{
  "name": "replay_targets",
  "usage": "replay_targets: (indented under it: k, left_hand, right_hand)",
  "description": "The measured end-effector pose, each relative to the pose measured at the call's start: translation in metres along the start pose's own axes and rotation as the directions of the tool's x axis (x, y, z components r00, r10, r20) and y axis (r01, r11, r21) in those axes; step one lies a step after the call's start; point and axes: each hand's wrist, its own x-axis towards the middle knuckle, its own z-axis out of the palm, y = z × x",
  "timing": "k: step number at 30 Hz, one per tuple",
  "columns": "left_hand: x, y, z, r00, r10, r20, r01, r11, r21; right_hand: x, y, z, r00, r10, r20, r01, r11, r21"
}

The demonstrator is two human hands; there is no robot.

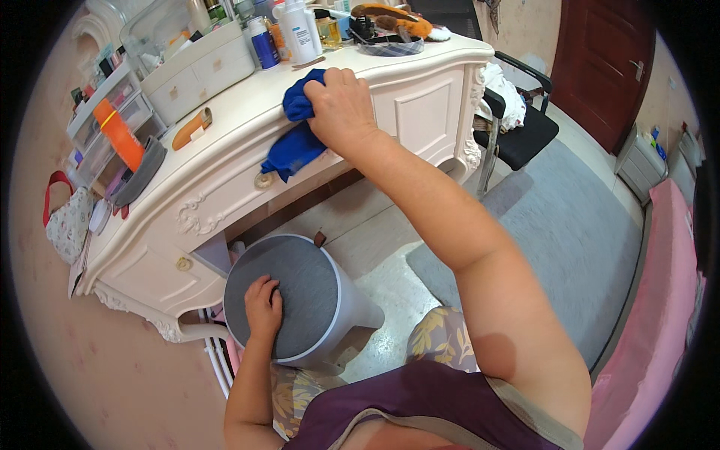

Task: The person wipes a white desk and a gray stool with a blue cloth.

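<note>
My right hand [344, 109] grips a crumpled blue cloth [298, 149] at the front edge of a white carved dressing table [423, 115]. Part of the cloth bunches above my fingers, and the rest hangs over the drawer front. Palm down, my left hand [263, 306] rests on the grey padded top of a round stool [306, 275]; nothing is seen in it, and its thumb stands apart from the fingers. Close to the cloth, on the tabletop, lies a small thin brown item [308, 63]. A blue bottle [263, 44] and a white pump bottle [298, 34] stand just behind.
Along the tabletop's left are a clear-lidded cosmetics box [197, 73], an orange tube [119, 135] in a grey holder, and an orange-brown item [191, 129]. A plaid headband [394, 48] lies to the right. Beyond are a black armchair [520, 140] with white cloth and a grey rug [568, 225].
</note>
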Motion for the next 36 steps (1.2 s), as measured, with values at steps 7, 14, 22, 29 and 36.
replay_targets:
  k: [7, 14, 22, 29, 36]
  left_hand:
    - [0.0, 0.0, 0.002, 1.0, -0.001, 0.012, 0.001, 1.0, -0.022]
    - [0.001, 0.004, 0.003, 0.999, -0.045, 0.017, 0.045, 0.999, -0.011]
    - [0.017, -0.004, 0.014, 1.0, 0.013, 0.003, -0.013, 1.0, -0.022]
    - [0.006, -0.007, 0.005, 0.995, -0.1, 0.03, 0.101, 0.994, -0.028]
    - [0.023, 0.004, 0.022, 0.998, -0.041, 0.04, 0.042, 0.999, -0.027]
  right_hand:
    - [-0.007, 0.096, -0.029, 0.999, 0.027, -0.037, -0.035, 0.973, -0.23]
    - [-0.017, 0.174, -0.052, 0.987, 0.15, -0.066, -0.162, 0.948, -0.274]
    - [-0.143, 0.339, -0.022, 0.823, 0.552, -0.134, -0.567, 0.812, -0.137]
    - [-0.084, 0.354, -0.069, 0.568, 0.662, -0.489, -0.529, 0.749, 0.4]
    - [-0.024, 0.361, -0.02, 0.668, 0.612, -0.423, -0.484, 0.79, 0.378]
